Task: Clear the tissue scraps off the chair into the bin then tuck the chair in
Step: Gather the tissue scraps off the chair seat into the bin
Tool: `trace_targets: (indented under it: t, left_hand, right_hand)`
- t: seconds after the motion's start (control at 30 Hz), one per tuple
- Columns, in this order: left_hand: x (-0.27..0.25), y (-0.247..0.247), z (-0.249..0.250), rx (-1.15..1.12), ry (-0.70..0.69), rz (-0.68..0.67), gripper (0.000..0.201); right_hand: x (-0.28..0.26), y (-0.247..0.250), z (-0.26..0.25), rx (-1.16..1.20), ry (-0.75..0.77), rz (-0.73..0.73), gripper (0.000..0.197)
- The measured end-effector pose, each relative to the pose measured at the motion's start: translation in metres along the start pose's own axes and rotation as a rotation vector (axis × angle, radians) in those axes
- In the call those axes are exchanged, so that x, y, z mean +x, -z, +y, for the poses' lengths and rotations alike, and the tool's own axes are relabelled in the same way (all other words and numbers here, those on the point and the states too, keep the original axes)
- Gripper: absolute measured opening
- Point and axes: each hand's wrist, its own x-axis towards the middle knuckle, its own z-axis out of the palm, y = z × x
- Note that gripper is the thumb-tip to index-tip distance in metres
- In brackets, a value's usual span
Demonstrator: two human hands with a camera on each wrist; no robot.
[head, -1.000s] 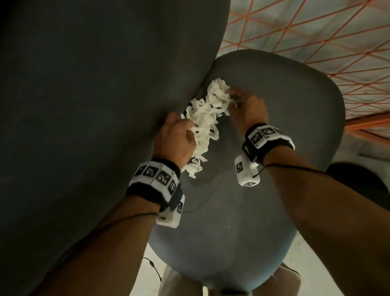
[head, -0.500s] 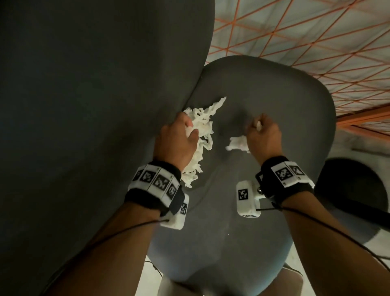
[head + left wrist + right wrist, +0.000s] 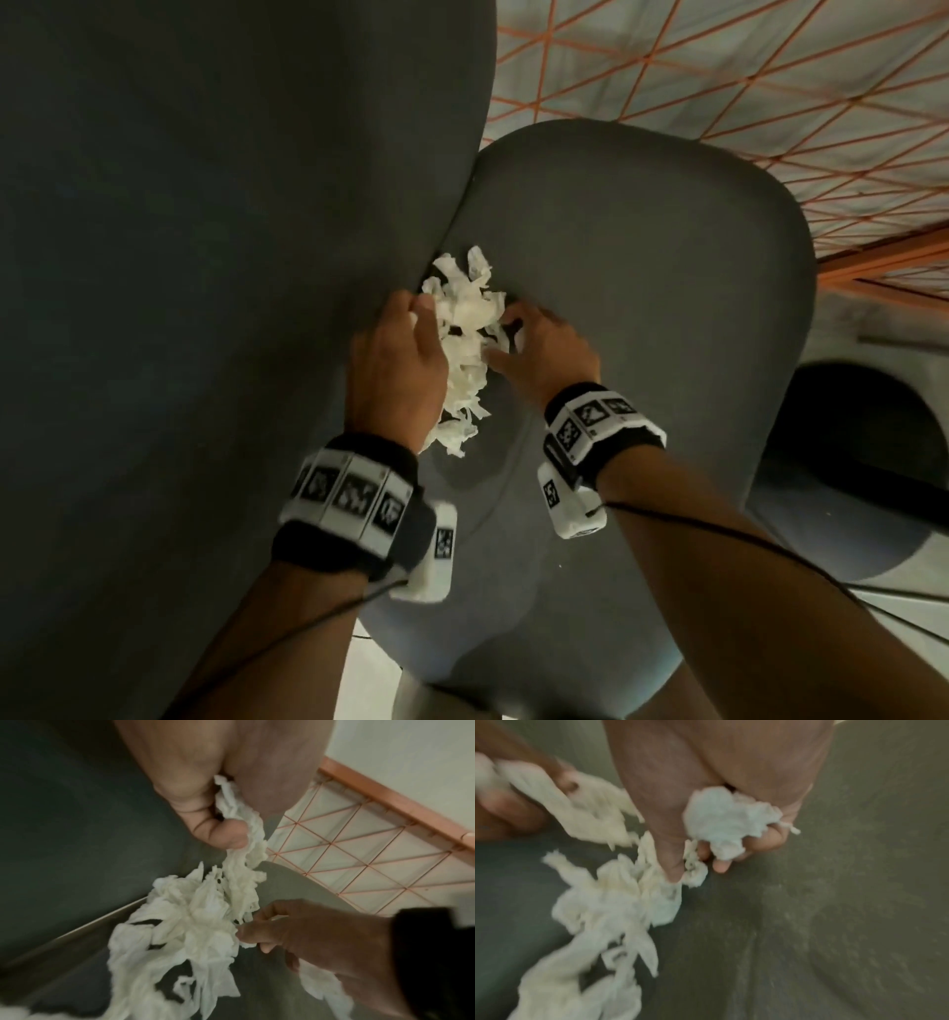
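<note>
A bunch of white tissue scraps (image 3: 464, 329) lies on the grey chair seat (image 3: 642, 288), close to the dark backrest (image 3: 205, 257). My left hand (image 3: 395, 360) grips strips of the bunch (image 3: 239, 817), and the rest hangs below it (image 3: 185, 923). My right hand (image 3: 544, 344) is at the bunch's right side. It holds a crumpled wad (image 3: 729, 821) in its curled fingers, and its thumb and forefinger pinch more scraps (image 3: 693, 870). Loose scraps (image 3: 608, 902) trail over the seat between the two hands.
A white floor with an orange grid (image 3: 719, 67) lies beyond the seat. At the right stands a dark round opening (image 3: 862, 426), perhaps the bin. The backrest fills the left of the head view.
My right hand has moved back left to the bunch, carrying its small wad. My left hand has kept hold of the tissue and shifted slightly towards the backrest.
</note>
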Motion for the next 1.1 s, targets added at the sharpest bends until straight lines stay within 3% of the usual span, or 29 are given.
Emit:
trace_targets:
  t: [0.13,0.3,0.37,0.47,0.57,0.63,0.7,0.8,1.0,1.1]
  left_hand:
    - [-0.027,0.008,-0.027,-0.048,-0.047,0.046,0.038]
    - [-0.031,-0.001,-0.041,-0.135,-0.037,0.013,0.012]
    - [-0.024,-0.006,-0.03,-0.114,-0.029,-0.032,0.013]
    - [-0.003,-0.02,-0.01,-0.091,-0.052,-0.082,0.02]
    - [0.022,-0.041,-0.003,0.023,-0.041,-0.141,0.044]
    - [0.035,-0.051,0.001,0.105,-0.03,-0.171,0.047]
    - [0.041,-0.052,0.004,0.167,-0.043,-0.186,0.034]
    - [0.036,-0.038,0.004,0.052,-0.079,-0.138,0.029]
    - [-0.011,0.005,-0.008,-0.193,-0.027,0.012,0.019]
    - [-0.034,0.016,-0.026,-0.272,0.031,0.079,0.019]
  right_hand:
    - [-0.004,-0.007,-0.006,-0.004,0.009,0.067,0.022]
    - [-0.005,-0.005,0.003,0.189,-0.015,0.095,0.008]
    - [-0.005,-0.003,0.009,0.261,-0.014,0.147,0.008]
    - [-0.009,0.007,0.015,0.405,-0.026,0.217,0.023]
    - [-0.02,0.019,0.02,0.529,-0.059,0.253,0.032]
    - [-0.026,0.024,0.022,0.554,-0.092,0.247,0.022]
    - [-0.027,0.025,0.023,0.539,-0.123,0.219,0.01]
    - [-0.022,0.02,0.02,0.492,-0.091,0.188,0.003]
    - [0.004,0.001,0.001,0.292,0.064,0.058,0.042]
    - [0.015,-0.004,-0.01,0.244,0.092,-0.032,0.047]
